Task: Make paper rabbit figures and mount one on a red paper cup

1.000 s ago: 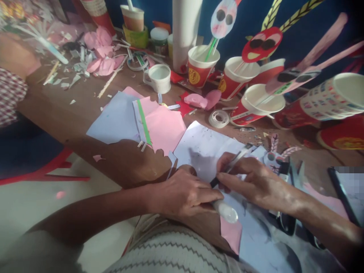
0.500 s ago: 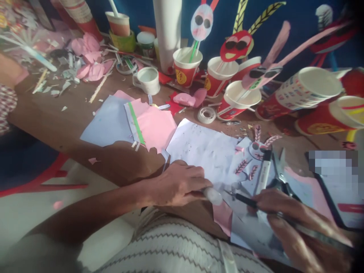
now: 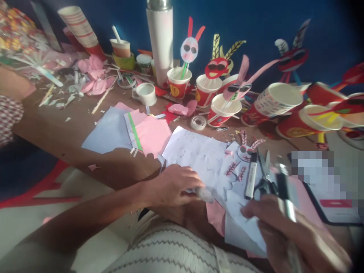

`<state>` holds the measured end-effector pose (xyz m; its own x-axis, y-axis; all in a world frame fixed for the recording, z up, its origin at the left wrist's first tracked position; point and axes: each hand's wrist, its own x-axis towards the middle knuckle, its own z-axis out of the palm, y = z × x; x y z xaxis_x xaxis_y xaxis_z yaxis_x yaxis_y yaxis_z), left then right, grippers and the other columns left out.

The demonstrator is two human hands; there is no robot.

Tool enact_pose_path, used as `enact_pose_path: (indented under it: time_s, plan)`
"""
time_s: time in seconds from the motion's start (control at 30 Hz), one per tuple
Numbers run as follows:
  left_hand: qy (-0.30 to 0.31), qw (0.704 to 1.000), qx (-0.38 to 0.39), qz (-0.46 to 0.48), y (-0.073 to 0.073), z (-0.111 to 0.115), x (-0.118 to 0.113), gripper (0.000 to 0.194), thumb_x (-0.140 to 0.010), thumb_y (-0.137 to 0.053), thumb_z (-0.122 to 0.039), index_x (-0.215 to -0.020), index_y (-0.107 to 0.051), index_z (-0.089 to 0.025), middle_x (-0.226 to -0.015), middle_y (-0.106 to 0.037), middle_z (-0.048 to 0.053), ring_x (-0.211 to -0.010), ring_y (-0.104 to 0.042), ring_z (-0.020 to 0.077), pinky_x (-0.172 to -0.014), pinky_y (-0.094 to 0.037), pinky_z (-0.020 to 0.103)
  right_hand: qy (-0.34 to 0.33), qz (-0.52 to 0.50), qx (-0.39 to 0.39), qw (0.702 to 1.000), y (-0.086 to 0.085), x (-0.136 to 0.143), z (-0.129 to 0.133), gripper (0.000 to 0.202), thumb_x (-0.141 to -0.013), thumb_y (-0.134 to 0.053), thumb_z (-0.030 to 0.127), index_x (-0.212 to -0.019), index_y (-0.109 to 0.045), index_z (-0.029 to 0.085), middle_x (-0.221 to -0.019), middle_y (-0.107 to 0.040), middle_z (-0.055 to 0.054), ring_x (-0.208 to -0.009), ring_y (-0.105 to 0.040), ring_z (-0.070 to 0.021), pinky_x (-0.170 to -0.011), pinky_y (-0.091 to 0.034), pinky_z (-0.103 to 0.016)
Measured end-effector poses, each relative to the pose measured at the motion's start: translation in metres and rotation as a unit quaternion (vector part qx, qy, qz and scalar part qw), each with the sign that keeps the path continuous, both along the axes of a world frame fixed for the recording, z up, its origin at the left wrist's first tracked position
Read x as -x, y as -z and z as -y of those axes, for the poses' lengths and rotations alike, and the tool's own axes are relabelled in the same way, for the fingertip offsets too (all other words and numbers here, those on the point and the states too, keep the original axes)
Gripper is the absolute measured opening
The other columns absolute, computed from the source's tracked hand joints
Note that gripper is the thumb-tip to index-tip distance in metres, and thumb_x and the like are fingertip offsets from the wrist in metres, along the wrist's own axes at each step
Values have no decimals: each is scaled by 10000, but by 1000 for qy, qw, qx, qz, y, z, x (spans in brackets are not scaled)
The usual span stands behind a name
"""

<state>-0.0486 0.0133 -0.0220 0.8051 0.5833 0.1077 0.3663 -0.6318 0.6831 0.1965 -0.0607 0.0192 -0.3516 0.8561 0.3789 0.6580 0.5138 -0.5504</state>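
Observation:
My left hand [image 3: 173,185] is closed around a small, whitish, translucent, rounded piece [image 3: 204,194] above the near edge of the white paper [image 3: 193,151]. Its exact kind is hard to make out. On the right, my right hand [image 3: 290,227] grips a slim black-and-silver pen-like tool [image 3: 285,195], blurred and pointing up. Just beyond that hand lie open scissors [image 3: 265,174] with dark handles and a white-and-black marker [image 3: 251,176]. A paper rabbit-like face [image 3: 245,152] and striped paper ears [image 3: 232,168] rest beside the marker.
Red paper cups [image 3: 223,110] with paper-face puppets line the back, near a white flask [image 3: 160,45]. Pink paper [image 3: 153,132], a tape roll [image 3: 198,122] and a white mug [image 3: 145,94] lie nearer. At right is a tablet-like device [image 3: 327,212]; another person's arm [image 3: 17,83] is at left.
My right hand has swung the pen-like tool away from the piece in my left hand, turning its end from leftward to upward. My left hand still holds the piece. The camera view has shifted.

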Motion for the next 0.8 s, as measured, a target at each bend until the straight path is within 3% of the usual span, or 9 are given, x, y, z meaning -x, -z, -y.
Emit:
enact_pose_path:
  time_s: [0.1,0.23,0.4,0.53,0.63,0.8]
  plan:
    - [-10,1000,1,-2,-2,1,0,162,-869,-524,-289,-934,-612,-170,-881,-684,31,-801,-601,145,-697,-428,258,-15,-31,102,994,-9,23,-23,159,-848,-545,221,-996,-531,276,-698,-620,21,-565,-602,-142,-548,-482,-266]
    - [-19,999,-27,-11,0,3,0,152,-856,-531,-272,-941,-614,-178,-870,-673,25,-789,-598,148,-691,-420,267,-56,-2,182,982,-10,44,-42,86,-868,-523,263,-937,-477,244,-671,-574,35,-601,-568,-134,-567,-447,-261]
    - [-14,999,-12,-48,-2,2,0,178,-854,-519,-280,-954,-628,-180,-851,-669,37,-783,-592,167,-705,-429,289,-76,12,265,961,-11,46,-44,73,-900,-446,291,-934,-446,226,-616,-575,39,-546,-538,-136,-559,-423,-271]
    - [12,996,76,-41,-18,-5,3,227,-787,-610,-271,-994,-621,-178,-976,-647,53,-859,-595,177,-761,-442,293,-65,16,304,950,-15,46,-45,79,-900,-441,300,-924,-434,225,-622,-572,37,-554,-539,-137,-571,-414,-274]
    - [20,984,178,17,-26,-14,6,328,-761,-654,-301,-1055,-592,-169,-1039,-608,59,-832,-578,144,-725,-450,255,-58,8,322,945,-14,47,-45,90,-902,-440,316,-906,-422,227,-640,-552,39,-573,-531,-134,-568,-407,-264]
    - [36,951,295,87,-21,-28,0,166,-772,-663,-305,-842,-661,-155,-894,-609,19,-751,-543,97,-670,-427,207,-47,-27,334,941,-7,44,-44,167,-905,-451,384,-845,-412,234,-667,-487,51,-589,-481,-118,-561,-388,-246]
